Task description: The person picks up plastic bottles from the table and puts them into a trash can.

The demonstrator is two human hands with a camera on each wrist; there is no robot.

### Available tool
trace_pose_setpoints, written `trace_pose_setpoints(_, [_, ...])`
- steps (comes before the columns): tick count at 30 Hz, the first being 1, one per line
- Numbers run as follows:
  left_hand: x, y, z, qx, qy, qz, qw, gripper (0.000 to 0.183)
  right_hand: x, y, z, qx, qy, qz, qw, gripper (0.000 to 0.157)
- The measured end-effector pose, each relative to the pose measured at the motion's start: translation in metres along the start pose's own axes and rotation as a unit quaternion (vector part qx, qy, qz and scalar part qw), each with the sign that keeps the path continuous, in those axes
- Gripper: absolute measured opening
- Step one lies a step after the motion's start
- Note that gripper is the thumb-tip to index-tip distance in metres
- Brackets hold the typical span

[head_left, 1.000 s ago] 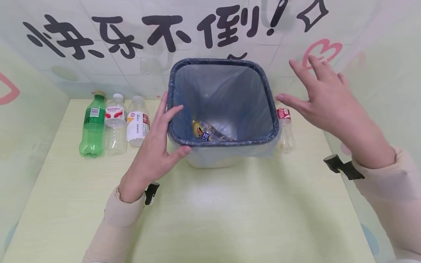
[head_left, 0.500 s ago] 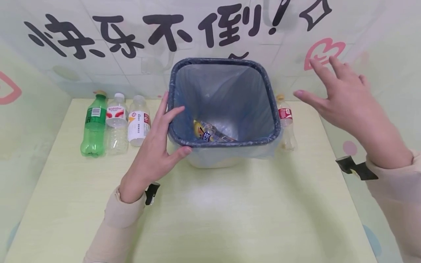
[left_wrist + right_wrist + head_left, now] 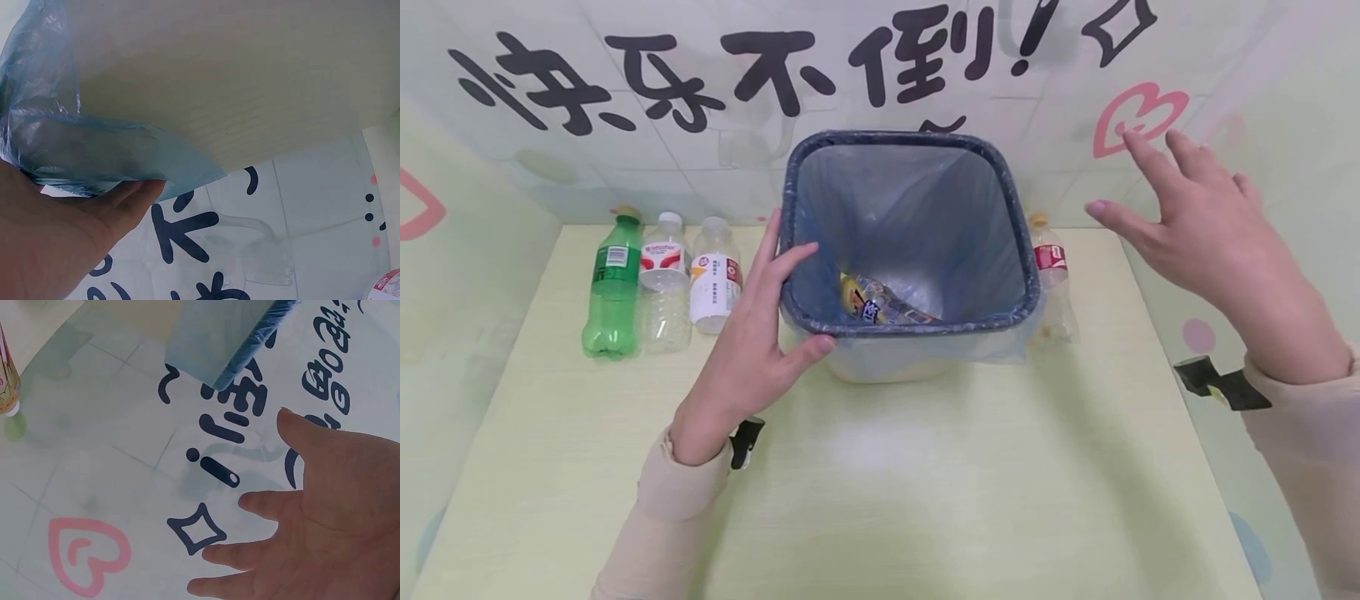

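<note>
A square trash bin (image 3: 880, 371) with a dark rim stands at the middle back of the table, lined with a translucent bluish bag (image 3: 917, 208). Inside it lies a plastic bottle (image 3: 872, 308) with a yellow label. My left hand (image 3: 741, 362) holds the bin's left side at the rim, one finger over the edge and the thumb at the front corner. The left wrist view shows that hand against the bag's overhanging edge (image 3: 144, 147). To the right of the bin, my right hand (image 3: 1221, 229) is raised with spread fingers and holds nothing; the right wrist view shows its bare palm.
Left of the bin lie a green bottle (image 3: 612, 292), a clear bottle (image 3: 664, 287) with a red-and-white label and a white-labelled bottle (image 3: 713, 287). A red-labelled bottle (image 3: 1051, 267) lies close to the bin's right side. A printed wall (image 3: 700, 179) rises behind the table (image 3: 880, 500).
My right hand has moved to the right, away from the bin, uncovering the top of the red-labelled bottle. My left hand and the bin have stayed in place.
</note>
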State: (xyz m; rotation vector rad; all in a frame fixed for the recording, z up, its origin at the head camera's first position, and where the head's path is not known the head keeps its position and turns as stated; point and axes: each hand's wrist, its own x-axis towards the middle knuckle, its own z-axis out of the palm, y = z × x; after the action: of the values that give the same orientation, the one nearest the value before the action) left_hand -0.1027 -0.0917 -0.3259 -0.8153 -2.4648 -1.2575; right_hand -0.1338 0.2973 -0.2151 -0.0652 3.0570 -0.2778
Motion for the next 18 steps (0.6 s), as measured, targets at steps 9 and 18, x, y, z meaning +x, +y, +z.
trace_pose_setpoints(9, [-0.001,0.000,0.000,0.001,0.001,0.001,1.0000,0.082,0.006,0.007,0.016,-0.016,-0.003,0.005,1.000,0.081])
trace_pose_setpoints(18, [-0.002,-0.001,-0.001,0.002,0.001,0.002,1.0000,0.082,0.010,0.014,0.032,-0.016,-0.009,0.018,1.000,0.082])
